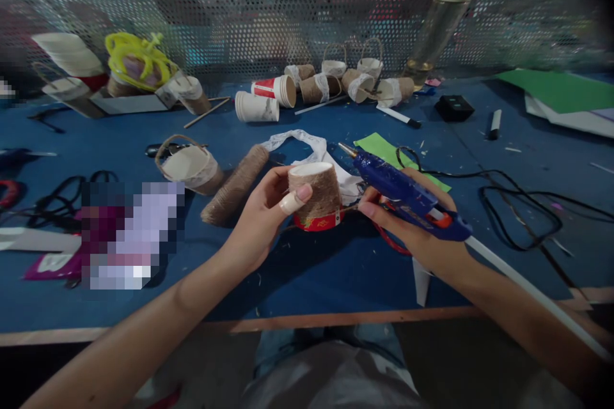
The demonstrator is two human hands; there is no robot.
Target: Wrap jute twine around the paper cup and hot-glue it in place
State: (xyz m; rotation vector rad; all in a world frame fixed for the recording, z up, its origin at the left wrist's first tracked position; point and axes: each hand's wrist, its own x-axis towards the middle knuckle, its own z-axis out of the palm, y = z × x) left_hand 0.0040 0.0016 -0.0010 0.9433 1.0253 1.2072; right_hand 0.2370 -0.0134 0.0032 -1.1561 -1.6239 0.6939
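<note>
Cup [317,195] clasped by left fingers [274,181], right fingers [384,209] gripping glue gun [396,184], table edge [345,319] uncluttered

brown-and-red cup [322,195], blue glue gun [400,186], white lace [301,135]

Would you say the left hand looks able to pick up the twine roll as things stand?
Probably not: the left hand is occupied gripping the twine-wrapped cup. Otherwise the way looks free, since the twine roll lies close by with nothing apparent between.
</note>
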